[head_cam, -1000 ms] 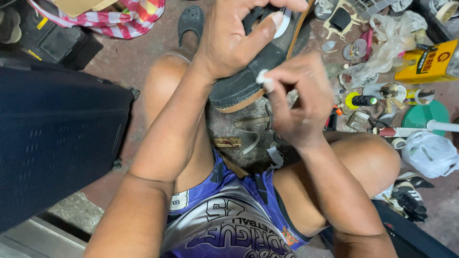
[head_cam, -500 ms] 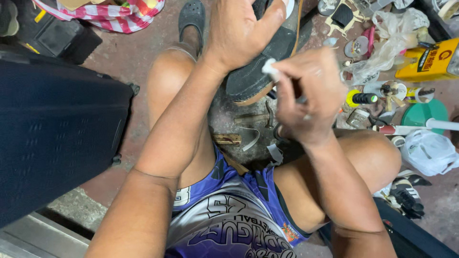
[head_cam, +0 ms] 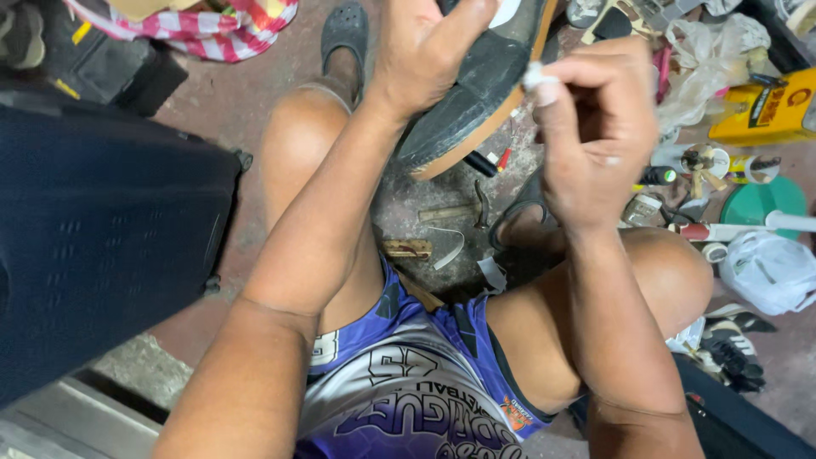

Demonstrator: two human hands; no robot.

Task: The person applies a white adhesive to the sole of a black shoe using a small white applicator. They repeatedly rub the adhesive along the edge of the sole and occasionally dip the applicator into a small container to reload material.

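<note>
Left hand (head_cam: 425,55) gripping shoe (head_cam: 476,85); right hand (head_cam: 595,127) pinching white bit (head_cam: 538,78)

The person wears a purple and grey jersey (head_cam: 408,399) with dark trim, bare arms, and a grey clog (head_cam: 344,34).

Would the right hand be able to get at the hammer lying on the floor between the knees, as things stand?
Probably yes, but not freely: the hammer lies in the open below the shoe, yet the right hand is pinching a small white piece, which it would have to put down first.
</note>
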